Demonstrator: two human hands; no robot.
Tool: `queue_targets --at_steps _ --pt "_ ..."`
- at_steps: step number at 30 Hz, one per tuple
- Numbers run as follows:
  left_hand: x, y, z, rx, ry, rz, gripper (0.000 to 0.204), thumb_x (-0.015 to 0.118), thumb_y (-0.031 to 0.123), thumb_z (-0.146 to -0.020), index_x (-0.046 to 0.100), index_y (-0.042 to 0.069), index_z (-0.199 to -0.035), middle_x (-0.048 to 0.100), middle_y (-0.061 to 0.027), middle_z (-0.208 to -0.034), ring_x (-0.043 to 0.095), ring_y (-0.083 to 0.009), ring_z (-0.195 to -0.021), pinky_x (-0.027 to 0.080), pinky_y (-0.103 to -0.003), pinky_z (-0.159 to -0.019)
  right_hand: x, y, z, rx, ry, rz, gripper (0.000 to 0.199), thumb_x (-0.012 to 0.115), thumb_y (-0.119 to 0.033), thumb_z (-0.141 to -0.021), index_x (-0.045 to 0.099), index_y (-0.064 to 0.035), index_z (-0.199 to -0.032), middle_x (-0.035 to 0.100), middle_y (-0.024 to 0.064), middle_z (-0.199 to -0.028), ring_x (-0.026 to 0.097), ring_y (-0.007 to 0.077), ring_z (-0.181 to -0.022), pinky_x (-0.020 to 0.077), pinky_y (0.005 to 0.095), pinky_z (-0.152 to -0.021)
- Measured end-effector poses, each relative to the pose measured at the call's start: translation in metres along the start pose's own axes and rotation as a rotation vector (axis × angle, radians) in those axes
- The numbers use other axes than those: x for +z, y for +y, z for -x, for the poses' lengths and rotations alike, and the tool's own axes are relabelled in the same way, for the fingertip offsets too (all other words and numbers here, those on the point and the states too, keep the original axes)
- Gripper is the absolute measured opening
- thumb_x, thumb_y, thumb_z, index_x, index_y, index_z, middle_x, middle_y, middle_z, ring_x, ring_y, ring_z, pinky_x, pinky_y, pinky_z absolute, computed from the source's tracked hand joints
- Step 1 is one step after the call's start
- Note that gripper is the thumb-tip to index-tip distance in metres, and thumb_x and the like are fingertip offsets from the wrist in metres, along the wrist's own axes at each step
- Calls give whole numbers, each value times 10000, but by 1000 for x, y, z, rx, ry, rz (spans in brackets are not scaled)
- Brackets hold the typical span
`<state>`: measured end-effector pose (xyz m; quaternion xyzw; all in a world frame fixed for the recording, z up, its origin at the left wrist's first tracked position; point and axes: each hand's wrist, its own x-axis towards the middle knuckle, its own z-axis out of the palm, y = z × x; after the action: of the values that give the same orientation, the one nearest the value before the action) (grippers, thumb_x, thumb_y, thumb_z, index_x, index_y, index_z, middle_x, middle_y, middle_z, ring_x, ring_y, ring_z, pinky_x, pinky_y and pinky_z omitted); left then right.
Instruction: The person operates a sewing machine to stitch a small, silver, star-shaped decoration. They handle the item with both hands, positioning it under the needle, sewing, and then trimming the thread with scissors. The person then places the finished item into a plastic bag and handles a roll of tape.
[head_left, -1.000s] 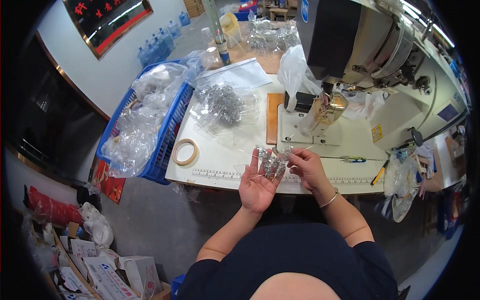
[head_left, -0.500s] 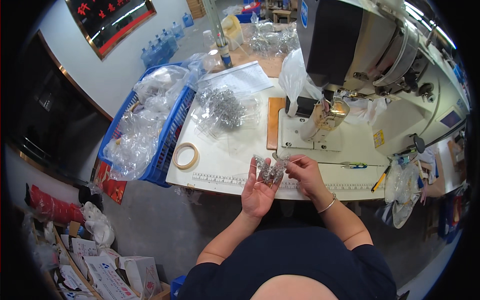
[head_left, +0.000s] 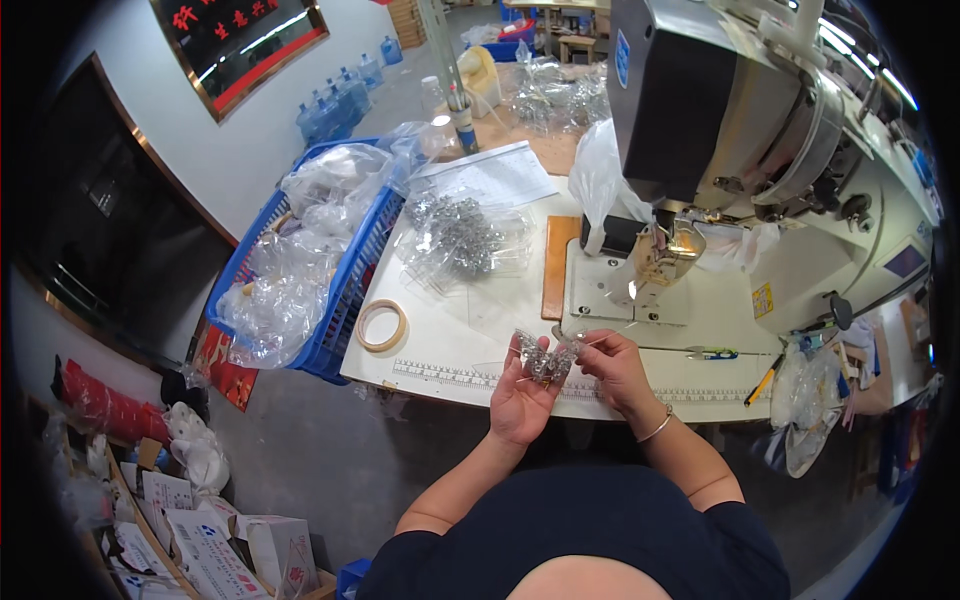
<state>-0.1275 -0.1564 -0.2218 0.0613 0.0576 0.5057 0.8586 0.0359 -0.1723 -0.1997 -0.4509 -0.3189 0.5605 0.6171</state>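
Note:
My left hand (head_left: 520, 405) is palm up over the front edge of the sewing table, its fingers curled round a silvery, sparkling ornament (head_left: 545, 362) with wing-like sides. Thin pale strands stick out of it. From the right, my right hand (head_left: 618, 372) pinches the ornament's right side between thumb and fingers. A bracelet circles that wrist. Just behind the hands stands the sewing machine (head_left: 690, 110), its needle area above a metal plate. Beyond to the left, a heap of similar silvery pieces (head_left: 462, 240) lies on clear plastic.
A tape roll (head_left: 381, 326) lies by the left table edge, near a printed ruler strip (head_left: 440, 377). Left of the table stands a blue basket (head_left: 345, 270) of plastic bags. Paper sheets (head_left: 490, 172) lie behind the heap. Pens (head_left: 712, 353) and a cutter (head_left: 763, 380) are at right.
The view has shifted slightly, so the table sits a little lower. Both hands still hold the ornament; my left fingers have curled in more round it.

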Motion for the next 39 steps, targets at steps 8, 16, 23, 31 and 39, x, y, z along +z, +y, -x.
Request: queue_targets --at_steps 8,16,23,31,39 --pt "4 3 -2 44 -12 -70 375 388 193 -975 372 211 -1349 462 -93 -1331 409 -301 -1269 344 -455 -1052 2 3 -4 -75 130 126 407 692 -122 -807 530 -9 -1163 596 70 -1007 569 145 -863 462 262 -724" --pt "15 11 5 82 -55 -352 383 391 186 -986 368 34 -1337 488 -145 -1286 482 -232 -1182 393 -372 -993 50 -40 7 -995 -88 1166 496 710 -120 -723 541 1 -1173 545 120 -1094 484 304 -1013 385 411 -897" --pt "13 25 -9 80 303 -360 226 538 157 -919 563 26 -1101 613 -99 -1022 595 -175 -895 493 -306 -744 62 -30 0 -877 -219 968 178 705 -50 -689 631 -70 -849 576 81 -985 531 271 -940 436 361 -804" --pt "14 19 -13 -19 193 -509 156 561 158 -911 612 22 -970 635 -75 -884 614 -168 -812 508 -286 -714 42 -47 -5 -910 -442 1087 166 749 -126 -674 661 -128 -814 607 2 -876 526 233 -940 403 341 -828" --pt "18 20 -2 81 -103 -595 505 527 -62 -855 382 11 -1332 544 -117 -1204 543 -258 -1128 464 -362 -945 45 -57 -19 -631 -278 686 305 644 -159 -815 632 -65 -1106 519 108 -1198 472 255 -1108 385 355 -961"
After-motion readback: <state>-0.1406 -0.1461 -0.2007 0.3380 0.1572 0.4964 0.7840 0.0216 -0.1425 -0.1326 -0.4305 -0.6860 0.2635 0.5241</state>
